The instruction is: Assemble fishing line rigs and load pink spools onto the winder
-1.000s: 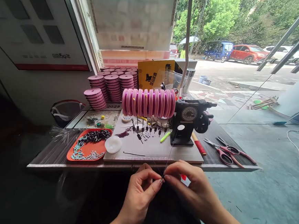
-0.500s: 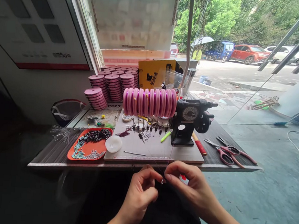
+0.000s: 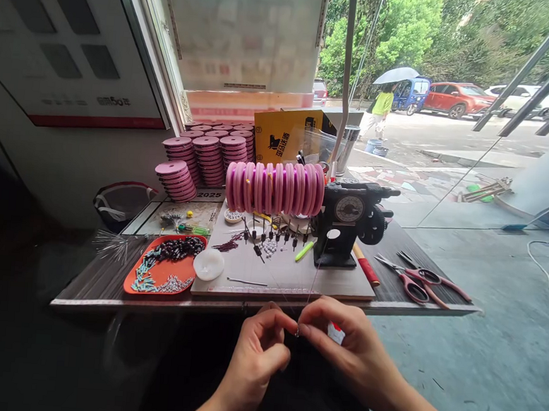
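dark table (image 3: 91,276) ahead; right hand (image 3: 356,342) pinches thread (image 3: 312,284)

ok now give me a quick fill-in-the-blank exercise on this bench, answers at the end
The square orange plastic tray sits to the ____ of the round white dish.
The white printed number by the stacked pink spools reads ____.
On the bare left hand, beside a tiny silvery piece, thumb and index fingertip are ____ (touching or apart).
The metal scissors have ____ handles.

Missing words: left; 2025; apart; pink
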{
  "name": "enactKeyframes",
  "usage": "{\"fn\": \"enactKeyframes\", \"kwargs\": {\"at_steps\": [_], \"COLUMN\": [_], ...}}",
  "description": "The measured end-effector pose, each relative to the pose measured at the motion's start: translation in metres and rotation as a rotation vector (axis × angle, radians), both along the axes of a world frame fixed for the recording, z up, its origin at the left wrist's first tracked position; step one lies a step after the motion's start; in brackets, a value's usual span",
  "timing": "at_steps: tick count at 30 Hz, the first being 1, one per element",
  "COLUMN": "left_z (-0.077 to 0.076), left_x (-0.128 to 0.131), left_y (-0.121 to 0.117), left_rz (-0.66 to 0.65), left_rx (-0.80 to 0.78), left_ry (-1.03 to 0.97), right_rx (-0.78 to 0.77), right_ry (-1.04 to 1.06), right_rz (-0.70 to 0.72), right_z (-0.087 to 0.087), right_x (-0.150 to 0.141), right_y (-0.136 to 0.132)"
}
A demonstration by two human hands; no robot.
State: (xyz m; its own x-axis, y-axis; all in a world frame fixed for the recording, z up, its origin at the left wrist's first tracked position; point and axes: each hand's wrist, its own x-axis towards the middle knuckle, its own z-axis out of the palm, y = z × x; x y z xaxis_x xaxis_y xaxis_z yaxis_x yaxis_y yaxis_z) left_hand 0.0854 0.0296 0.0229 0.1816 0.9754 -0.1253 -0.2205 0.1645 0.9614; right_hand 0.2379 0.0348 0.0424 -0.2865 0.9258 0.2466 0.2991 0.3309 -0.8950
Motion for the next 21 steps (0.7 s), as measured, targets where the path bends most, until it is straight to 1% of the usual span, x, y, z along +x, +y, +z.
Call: {"fn": "enactKeyframes", "kwargs": {"at_steps": [3, 8, 11, 13, 15, 17, 18, 19, 21], "left_z": [-0.002, -0.004, -0.001, 0.0, 0.0, -0.001, -0.001, -0.001, 0.0], "left_x": [0.0, 0.0, 0.001, 0.003, 0.004, 0.004, 0.005, 0.005, 0.005], "left_y": [0.0, 0.001, 0.001, 0.0, -0.001, -0.001, -0.001, -0.001, -0.002], "left_rz": [-0.021, -0.053, -0.045, -0.028, -0.013, -0.015, -0.023, -0.03, -0.037], "left_rx": [0.004, -0.022, -0.131, -0.233, -0.305, -0.335, -0.338, -0.337, -0.325], "left_ry": [-0.002, -0.036, -0.12, -0.21, -0.274, -0.306, -0.313, -0.313, -0.299], "right_rx": [0.015, 0.007, -0.045, -0.144, -0.301, -0.452, -0.503, -0.536, -0.568], "right_ry": [-0.02, -0.006, 0.069, 0.168, 0.274, 0.375, 0.417, 0.452, 0.488], "right_rz": [0.018, 0.037, 0.023, 0.002, 0.044, 0.141, 0.176, 0.187, 0.149], "right_z": [0.001, -0.002, -0.006, -0.011, -0.017, -0.024, -0.027, -0.029, -0.033], "right_x": [-0.001, -0.001, 0.002, 0.004, 0.003, -0.001, -0.004, -0.006, -0.011], "right_y": [0.0, 0.0, -0.001, -0.002, -0.004, -0.007, -0.008, -0.009, -0.011]}}
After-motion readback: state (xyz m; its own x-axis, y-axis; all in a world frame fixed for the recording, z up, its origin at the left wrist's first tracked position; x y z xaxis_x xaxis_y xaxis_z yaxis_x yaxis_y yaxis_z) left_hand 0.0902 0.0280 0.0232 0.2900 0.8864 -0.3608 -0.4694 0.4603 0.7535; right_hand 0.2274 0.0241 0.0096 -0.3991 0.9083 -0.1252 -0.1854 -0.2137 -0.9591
